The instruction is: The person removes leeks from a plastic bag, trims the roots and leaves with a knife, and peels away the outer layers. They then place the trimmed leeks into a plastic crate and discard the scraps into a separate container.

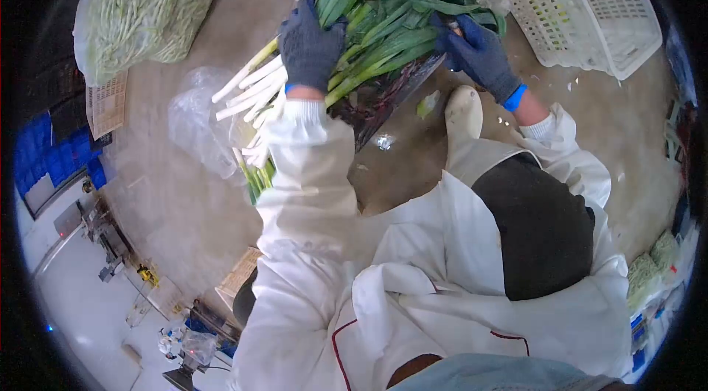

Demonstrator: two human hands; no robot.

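Observation:
Long leeks with green leaves (391, 30) and white stalks (254, 96) lie across a dark bin (383, 114) in the upper middle. My left hand (311, 46), in a dark glove, is closed over the leeks where white turns to green. To the right, my right hand (476, 52), also gloved, is at the leaf ends with its fingers curled round a small brownish handle (455, 27). A dark blade seems to reach from it among the leaves. More green leaves (257, 179) show below the white stalks.
A bag of long green beans (151, 8) lies at the upper left, a clear plastic bag (199, 122) left of the stalks. A white crate (582, 8) stands at the upper right. My white boot (463, 120) is beside the bin.

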